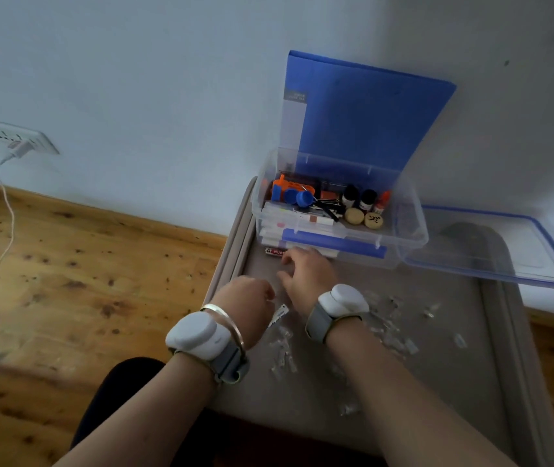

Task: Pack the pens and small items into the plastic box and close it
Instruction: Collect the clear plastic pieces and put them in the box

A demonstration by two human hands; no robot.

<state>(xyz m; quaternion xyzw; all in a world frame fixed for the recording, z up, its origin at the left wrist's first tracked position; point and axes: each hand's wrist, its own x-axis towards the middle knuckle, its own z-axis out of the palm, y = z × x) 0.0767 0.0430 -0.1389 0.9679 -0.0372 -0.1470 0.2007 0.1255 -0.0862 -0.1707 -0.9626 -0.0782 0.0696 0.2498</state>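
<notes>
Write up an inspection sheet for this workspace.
Surface: grey table, strewn with small clear bits.
Job's things: plastic box open, partly filled; lid lying beside it; red-labelled item outside the box.
Clutter: blue folder leaning on the wall.
Grippers: left hand closed, white strip beside it; right hand reaching by the box front.
Cables: white cable from wall socket.
Surroundings: wooden floor.

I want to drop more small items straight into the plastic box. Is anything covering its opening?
Nothing visible covers it. The plastic box is open on top; its lid lies flat to its right. The blue folder stands behind the box against the wall. Both hands, left and right, are low in front.
</notes>
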